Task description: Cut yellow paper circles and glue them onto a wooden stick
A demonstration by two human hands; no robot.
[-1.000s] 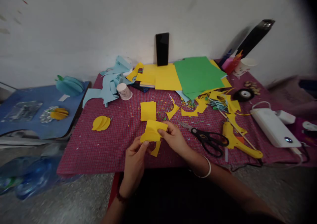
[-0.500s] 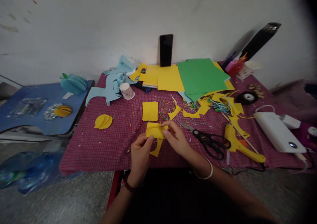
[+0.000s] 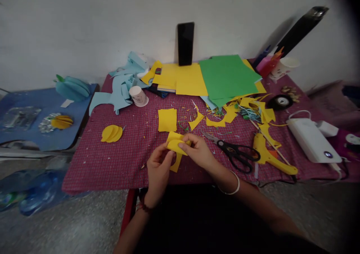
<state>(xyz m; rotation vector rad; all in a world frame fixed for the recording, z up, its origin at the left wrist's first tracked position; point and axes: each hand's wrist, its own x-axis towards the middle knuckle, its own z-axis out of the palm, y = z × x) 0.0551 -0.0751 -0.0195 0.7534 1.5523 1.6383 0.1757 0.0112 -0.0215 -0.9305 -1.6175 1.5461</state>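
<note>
Small thin yellow paper piece: bent over, with a rounded flap facing the wearer, held just above the red-and-blue checked, cloth-covered surface, near the middle of its front edge, between the left hand and the right hand.
Right-hand hold: thumb in front, fingers behind, pinching the paper's right end, probably to keep the bend together.
Left-hand hold: fingers curled, tips at the paper's lower left edge, seemingly to steady it; whether they close on it, I cannot tell.
Under the hands: a curved yellow paper offcut, partly hidden.
Beyond the hands: a flat stack of yellow paper squares, likely set there for easy reach.
Toward the left edge: overlapping rounded yellow paper pieces, well apart from the left hand, perhaps grouped to stay clear of scraps.
Right of the hands: black-handled metal scissors, handles toward the right front corner, which would suit the right hand; past them, a yellow plastic glue gun.
Back edge: yellow paper sheets and green paper sheets lying flat, and a black phone propped upright.
</note>
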